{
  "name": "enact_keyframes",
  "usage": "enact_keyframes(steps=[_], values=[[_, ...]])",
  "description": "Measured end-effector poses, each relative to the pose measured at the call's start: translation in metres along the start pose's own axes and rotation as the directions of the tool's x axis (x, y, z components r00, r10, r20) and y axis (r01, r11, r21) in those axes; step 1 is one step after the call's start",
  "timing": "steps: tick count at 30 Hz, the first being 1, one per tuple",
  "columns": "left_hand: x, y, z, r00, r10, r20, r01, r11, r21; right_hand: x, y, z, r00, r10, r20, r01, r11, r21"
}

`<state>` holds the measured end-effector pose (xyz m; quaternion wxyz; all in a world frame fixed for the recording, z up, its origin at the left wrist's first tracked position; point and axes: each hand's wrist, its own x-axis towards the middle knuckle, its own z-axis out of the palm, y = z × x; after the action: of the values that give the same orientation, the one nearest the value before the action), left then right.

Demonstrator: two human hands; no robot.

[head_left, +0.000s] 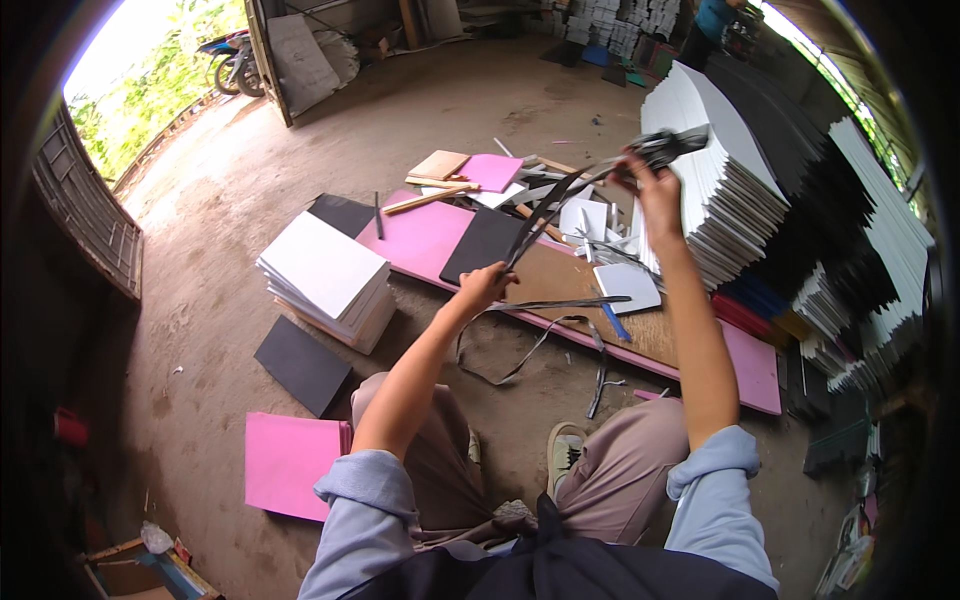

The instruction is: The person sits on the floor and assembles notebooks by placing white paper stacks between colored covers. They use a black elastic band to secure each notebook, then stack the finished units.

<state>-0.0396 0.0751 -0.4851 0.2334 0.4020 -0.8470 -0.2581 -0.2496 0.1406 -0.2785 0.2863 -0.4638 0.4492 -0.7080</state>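
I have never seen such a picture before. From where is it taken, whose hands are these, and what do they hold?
There is no machine here, only a person's two bare hands. A wide camera on their head looks down, so straight edges bend. The left hand and right hand hold dark strips, stretched between them. Below, on the floor, lies a long pink sheet with a brown board on it. White sheets stand stacked at the right.
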Motion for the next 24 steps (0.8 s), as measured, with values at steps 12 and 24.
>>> enact_keyframes(steps=[12, 24], values=[[0.029, 0.033, -0.033, 0.865, 0.2, -0.46, -0.385, 0.852, -0.354, -0.023, -0.014, -0.112, 0.961, -0.273, 0.041, 0.186, 0.529, -0.828], [0.04, 0.16, 0.062, 0.924, 0.219, -0.315, -0.345, 0.833, -0.432, -0.078, 0.088, -0.149, 0.895, -0.046, 0.443, 0.372, 0.623, -0.688]])
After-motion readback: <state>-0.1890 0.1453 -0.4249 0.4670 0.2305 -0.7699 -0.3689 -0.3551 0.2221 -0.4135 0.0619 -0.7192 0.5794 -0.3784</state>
